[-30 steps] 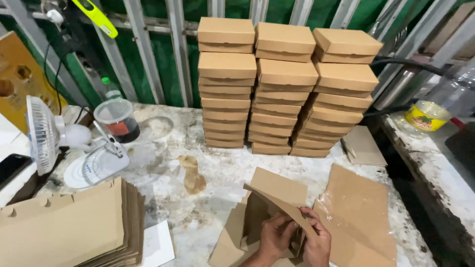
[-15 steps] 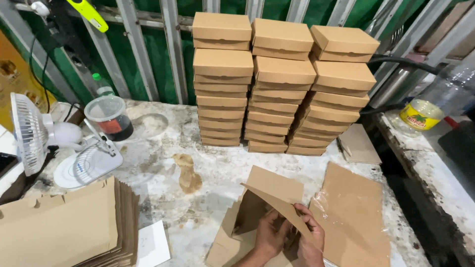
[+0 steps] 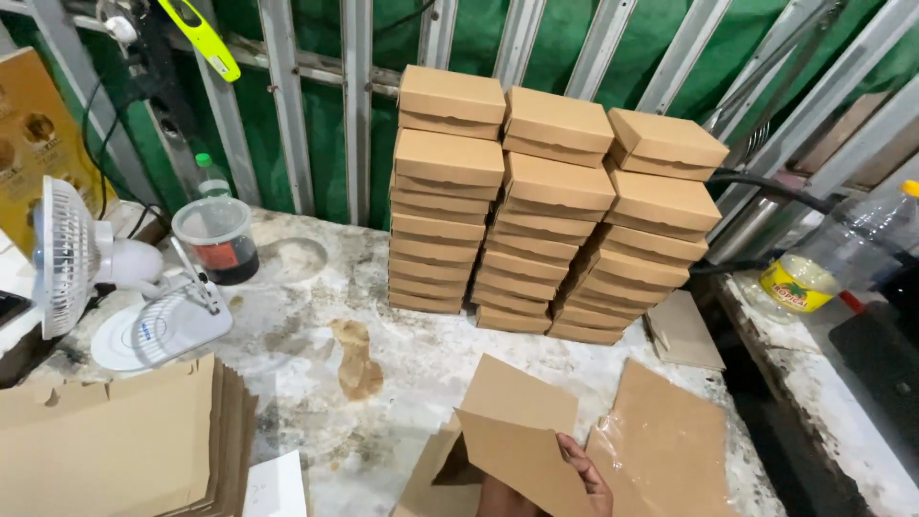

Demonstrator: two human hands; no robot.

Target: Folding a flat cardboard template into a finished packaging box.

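While my fingers (image 3: 586, 469) grip the cardboard flap (image 3: 517, 436), I should fold slowly along its crease on the counter (image 3: 421, 364).

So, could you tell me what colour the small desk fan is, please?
White, seen in the head view: the fan.

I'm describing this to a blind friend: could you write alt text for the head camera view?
A hand grips a partly folded brown cardboard sheet over a stained marble table. Behind stand three stacks of folded boxes; flat blanks and a small white fan sit left.
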